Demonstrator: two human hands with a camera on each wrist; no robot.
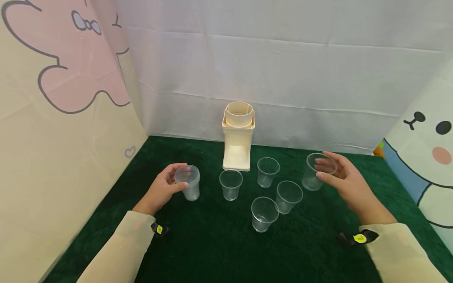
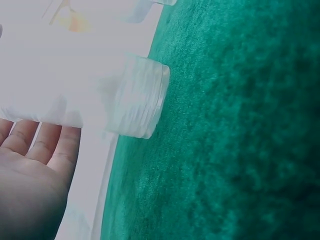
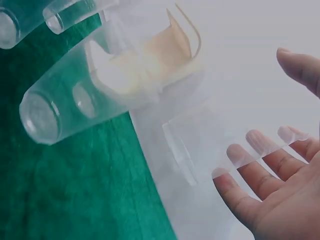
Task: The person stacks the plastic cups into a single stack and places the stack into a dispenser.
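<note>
My left hand [image 1: 165, 184] grips a stack of nested clear plastic cups [image 1: 191, 188], thumb on the near side and fingers behind. In the left wrist view, layered bases [image 2: 142, 97] show at the stack's bottom end. My right hand [image 1: 345, 179] holds a single clear plastic cup [image 1: 311, 179] between thumb and fingers, the fingers showing through its wall. Seen from the right wrist, the fingertips [image 3: 235, 152] lie along this cup's side. Between the hands, several single clear cups stand upright, among them one cup [image 1: 231, 186] right of the stack and another [image 1: 264, 214] nearest me.
A cream plastic stand with a round tube on top [image 1: 238, 137] is at the back middle of the dark green cloth [image 1: 212, 251]. Two more cups stand near the right hand, a rear cup [image 1: 267, 173] and a nearer cup [image 1: 289, 197]. White fabric [image 1: 283, 78] hangs behind.
</note>
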